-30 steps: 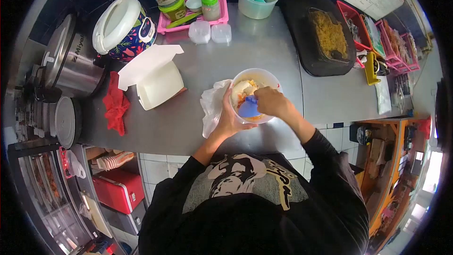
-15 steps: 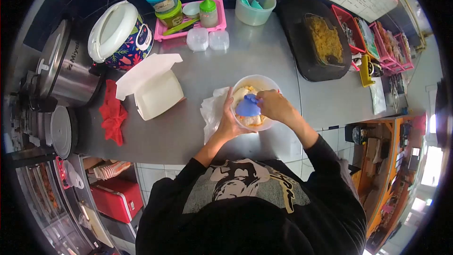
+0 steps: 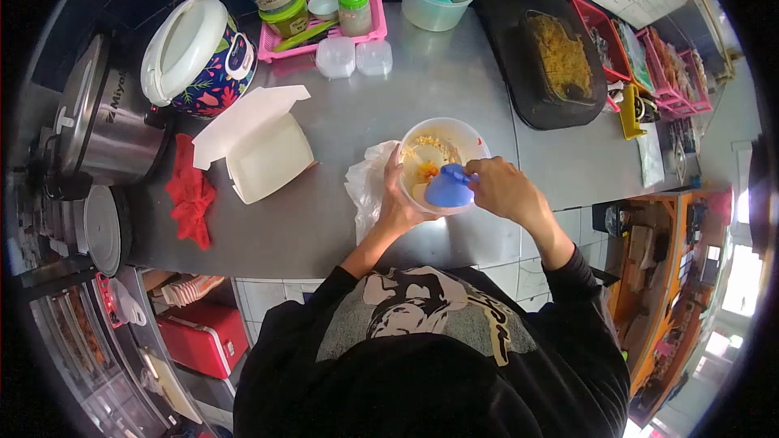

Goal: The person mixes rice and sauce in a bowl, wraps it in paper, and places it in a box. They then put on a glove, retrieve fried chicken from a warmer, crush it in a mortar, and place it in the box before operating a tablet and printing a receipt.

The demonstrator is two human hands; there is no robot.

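A whitish round bowl [image 3: 456, 131] stands on the steel counter near its front edge, with yellow and orange bits of food inside. My left hand [image 3: 397, 201] is wrapped round the bowl's left side. My right hand [image 3: 505, 188] is closed on the handle of a blue scoop [image 3: 448, 188], whose broad end is in the front right part of the bowl and hides some of the food. A crumpled translucent plastic bag [image 3: 369, 182] lies just left of the bowl, partly behind my left hand.
An open paper box [image 3: 272, 161] and a red cloth [image 3: 191, 195] lie left. Behind stand a floral rice cooker [image 3: 213, 73], a pink tray [image 3: 379, 12], two small clear containers and a round tub [image 3: 438, 12]. A black tray [image 3: 560, 118] holding yellow-brown food stands right.
My right hand and the scoop have moved right and slightly toward me in the bowl. White food seen earlier in the bowl is now mostly out of sight, and more of its inner wall shows.
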